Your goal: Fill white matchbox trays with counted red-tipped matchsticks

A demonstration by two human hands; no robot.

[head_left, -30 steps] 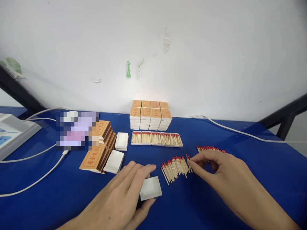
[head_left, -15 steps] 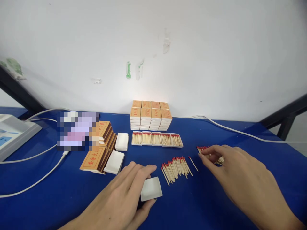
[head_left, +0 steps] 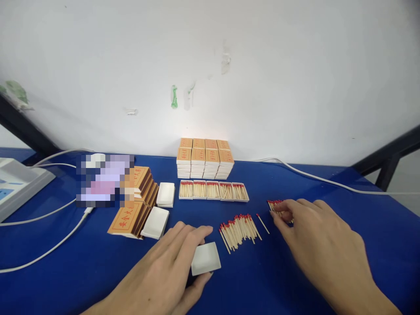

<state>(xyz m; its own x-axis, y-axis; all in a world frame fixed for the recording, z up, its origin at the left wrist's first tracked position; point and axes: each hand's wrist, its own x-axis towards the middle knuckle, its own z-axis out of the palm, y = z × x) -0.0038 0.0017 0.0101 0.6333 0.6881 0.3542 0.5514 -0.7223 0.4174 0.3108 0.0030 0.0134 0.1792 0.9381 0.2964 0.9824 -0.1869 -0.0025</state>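
Note:
An empty white tray point(head_left: 206, 258) is gripped at its left side by my left hand point(head_left: 170, 262), thumb below and fingers above. Right of it lies a loose pile of red-tipped matches point(head_left: 239, 229), with a single match point(head_left: 263, 223) beside the pile. My right hand point(head_left: 315, 240) reaches over another group of matches point(head_left: 274, 204) at the right, fingertips bent down at them and partly hiding them; what they pinch is too small to tell. Behind the pile stands a row of white trays filled with matches point(head_left: 213, 191).
Stacked orange matchboxes point(head_left: 205, 156) stand by the wall. More orange boxes point(head_left: 127, 218) and stacked white trays point(head_left: 155, 222) are at the left, near a blurred phone-like object point(head_left: 108, 177). White cables point(head_left: 42, 262) and a white device point(head_left: 19, 183) lie farther left.
My right hand has shifted slightly left over the right group of matches, with its fingers drawn closer together. My left hand still holds the tray. The whole view has moved slightly.

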